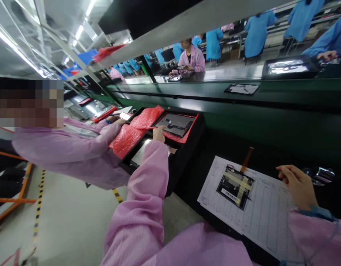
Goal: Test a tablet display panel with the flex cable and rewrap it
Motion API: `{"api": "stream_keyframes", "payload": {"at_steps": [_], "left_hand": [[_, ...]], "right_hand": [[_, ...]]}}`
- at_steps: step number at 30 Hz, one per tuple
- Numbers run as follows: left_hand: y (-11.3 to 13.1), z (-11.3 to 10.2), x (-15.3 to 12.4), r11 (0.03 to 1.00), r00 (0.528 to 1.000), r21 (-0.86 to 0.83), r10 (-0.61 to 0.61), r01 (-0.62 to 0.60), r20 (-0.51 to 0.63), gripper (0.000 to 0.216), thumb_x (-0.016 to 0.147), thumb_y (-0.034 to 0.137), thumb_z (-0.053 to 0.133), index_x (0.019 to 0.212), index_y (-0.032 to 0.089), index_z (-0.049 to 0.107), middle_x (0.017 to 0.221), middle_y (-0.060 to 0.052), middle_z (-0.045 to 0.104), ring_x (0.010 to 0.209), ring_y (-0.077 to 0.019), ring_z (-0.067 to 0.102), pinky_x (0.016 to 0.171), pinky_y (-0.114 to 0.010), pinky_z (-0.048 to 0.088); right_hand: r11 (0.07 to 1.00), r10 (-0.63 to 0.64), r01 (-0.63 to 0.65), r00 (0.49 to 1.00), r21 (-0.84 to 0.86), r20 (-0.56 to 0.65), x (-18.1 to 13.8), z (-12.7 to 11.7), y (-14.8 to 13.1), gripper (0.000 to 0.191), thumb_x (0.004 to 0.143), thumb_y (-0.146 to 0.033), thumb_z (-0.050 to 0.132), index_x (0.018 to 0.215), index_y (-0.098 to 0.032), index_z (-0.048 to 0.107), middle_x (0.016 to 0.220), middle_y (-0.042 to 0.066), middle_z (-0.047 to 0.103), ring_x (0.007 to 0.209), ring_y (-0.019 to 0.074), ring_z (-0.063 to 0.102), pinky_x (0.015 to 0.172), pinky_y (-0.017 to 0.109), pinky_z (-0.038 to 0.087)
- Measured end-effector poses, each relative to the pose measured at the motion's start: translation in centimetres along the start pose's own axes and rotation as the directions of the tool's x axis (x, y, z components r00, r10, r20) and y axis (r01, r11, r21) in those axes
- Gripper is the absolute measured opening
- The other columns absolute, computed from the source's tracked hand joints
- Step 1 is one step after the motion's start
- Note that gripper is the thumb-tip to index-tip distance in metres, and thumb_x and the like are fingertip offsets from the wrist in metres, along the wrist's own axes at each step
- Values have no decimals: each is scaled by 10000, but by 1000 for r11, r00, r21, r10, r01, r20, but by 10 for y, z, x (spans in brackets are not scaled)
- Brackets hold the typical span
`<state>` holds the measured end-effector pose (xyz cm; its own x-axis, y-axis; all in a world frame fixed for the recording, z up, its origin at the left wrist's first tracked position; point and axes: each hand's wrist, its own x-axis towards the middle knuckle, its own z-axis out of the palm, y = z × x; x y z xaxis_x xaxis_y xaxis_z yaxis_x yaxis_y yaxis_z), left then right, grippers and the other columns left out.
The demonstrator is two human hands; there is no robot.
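Observation:
My left hand (159, 133) reaches far to the left into a black tray (187, 147) and touches the near edge of a flat grey panel (174, 123) that lies on red bubble wrap (137, 129). My right hand (295, 183) rests with loosely curled fingers on a printed form sheet (267, 218) and holds nothing. Between my hands, on the same sheet, lies a small black component (235, 186) with yellow tape strips and a brown ribbon cable (247, 159).
A person in a pink coat (65, 147) sits close on my left, hands near the tray. A green conveyor (270, 111) runs behind, carrying a flat panel (241, 88). A metal object (320, 174) lies past my right hand. Workers in blue and pink coats sit beyond.

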<state>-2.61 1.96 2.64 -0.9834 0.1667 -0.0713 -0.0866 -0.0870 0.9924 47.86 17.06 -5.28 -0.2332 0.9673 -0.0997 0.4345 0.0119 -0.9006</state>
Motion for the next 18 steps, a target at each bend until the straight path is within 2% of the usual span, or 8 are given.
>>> {"api": "stream_keyframes", "payload": {"at_steps": [2,4,7,11,14,16,17,18], "left_hand": [[6,-1,-6,994,993,38,106,-105,-43,444,828,58,649,1259,108,554,1214,-93,645,1201,-232,594,1071,-377,473],[12,-3,-14,974,973,88,216,-210,-74,618,753,0,648,1340,107,485,1381,-123,559,1418,-260,411,1213,-380,298],[18,-2,-28,929,937,159,346,-335,-49,642,694,-21,667,1303,120,521,1517,-140,434,1527,-268,214,1270,-366,110],[27,9,-52,859,879,191,454,-476,148,369,690,-46,654,988,172,667,1323,-101,601,1435,-276,373,1256,-381,180],[35,23,-80,810,798,175,471,-560,376,249,739,-27,635,874,174,692,1064,-87,696,1196,-269,586,1154,-392,373],[39,32,-108,757,705,178,458,-628,542,205,784,11,631,903,160,706,988,-80,714,1001,-234,662,1037,-369,475],[39,34,-125,685,589,173,437,-707,680,207,815,45,627,972,154,706,1028,-87,716,968,-220,669,1006,-363,491],[37,35,-144,592,435,140,392,-794,810,233,843,84,628,1056,151,695,1086,-96,712,969,-214,672,995,-361,497]], "right_hand": [[1000,22,-22,1000,0,1,-2,0,-3,438,672,-565,541,830,-182,683,714,57,586,637,193,500,586,339,410],[1000,25,-25,1000,3,-7,-2,0,-5,413,663,-545,544,822,-189,679,717,60,586,644,198,502,594,344,413],[1000,17,-17,1000,-4,-19,-2,-1,-6,389,654,-538,542,803,-202,670,726,58,588,656,204,506,610,355,413],[999,36,-36,999,-30,-12,-3,0,-12,361,666,-513,527,802,-210,668,736,53,584,666,206,502,628,360,411],[998,51,-51,999,-20,-19,-6,1,-18,342,669,-483,525,808,-204,666,738,52,581,673,203,498,638,357,405],[999,43,-43,999,-10,-16,-6,1,-19,331,681,-471,526,811,-200,663,737,50,581,669,198,495,638,352,401],[999,33,-33,999,-5,-15,-5,1,-18,326,690,-467,525,811,-198,664,734,47,579,664,194,492,635,349,399],[1000,17,-17,1000,1,-13,-5,1,-17,320,699,-461,527,810,-195,665,728,45,578,659,190,491,632,346,397]]}}
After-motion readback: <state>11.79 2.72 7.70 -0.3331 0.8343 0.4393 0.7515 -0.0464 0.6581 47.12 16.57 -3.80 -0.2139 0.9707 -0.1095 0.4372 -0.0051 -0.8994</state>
